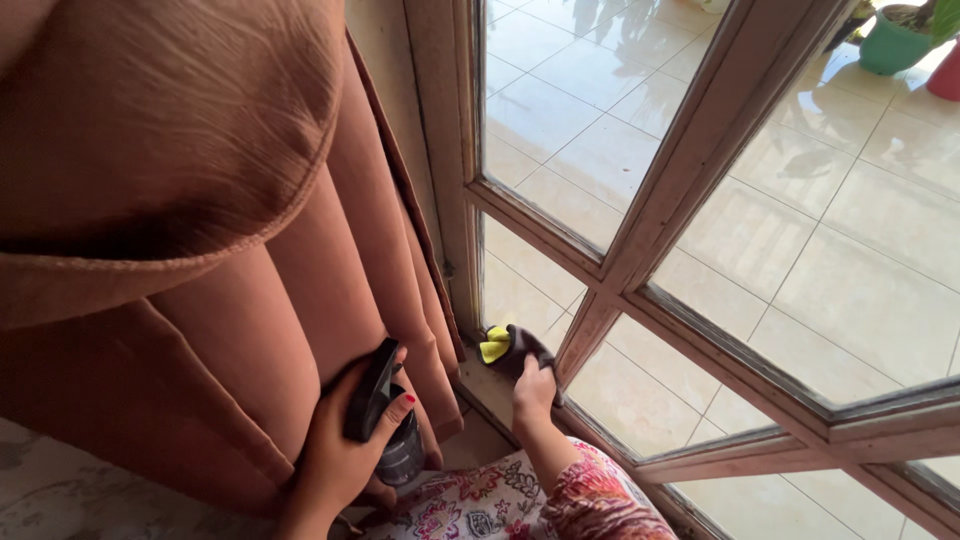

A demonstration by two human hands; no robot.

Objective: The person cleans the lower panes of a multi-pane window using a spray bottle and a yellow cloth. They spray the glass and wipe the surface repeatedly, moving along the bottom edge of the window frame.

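- Left hand [345, 450], fingers wrapped tight round a dark spray bottle [385, 425], its lower half hidden behind them.
- Brown curtain [250, 300] just past those fingers.
- Right hand [533, 388], fingers clamped on a dark-and-yellow cloth [508, 346], pressing the window frame [590, 320] corner; fingertips buried in the cloth.

Wooden window sill and the cloth on it

The sill [487, 383] runs along the frame's bottom; a grey and yellow cloth [508, 347] lies bunched in its corner.

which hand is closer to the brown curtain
Left. The left hand, gripping a dark spray bottle, sits right against the curtain. The right hand is farther off, pressing a yellow-and-dark cloth at the window frame.
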